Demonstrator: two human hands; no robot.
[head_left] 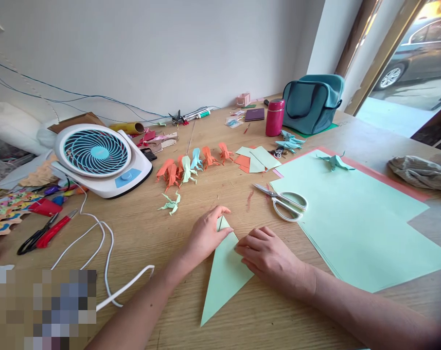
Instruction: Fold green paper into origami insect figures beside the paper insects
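A pale green sheet of paper (225, 282), folded into a pointed triangular shape, lies on the wooden table in front of me. My left hand (206, 232) grips its top corner, thumb on the paper and forefinger curled past the tip. Along the right edge, my right hand (269, 255) pinches the paper with bent fingers; its fingertips are partly hidden. Just beyond the right hand rest white-handled scissors (288, 203), blades parted slightly. Past the left hand lies a small green origami figure (170, 202).
Several orange, green and blue origami figures (186, 170) stand in a row farther back. Large green sheets (362, 223) cover the right side. A white fan (140, 167) and its cord (109, 253) occupy the left. A pink bottle (274, 118) stands by a teal bag (315, 107).
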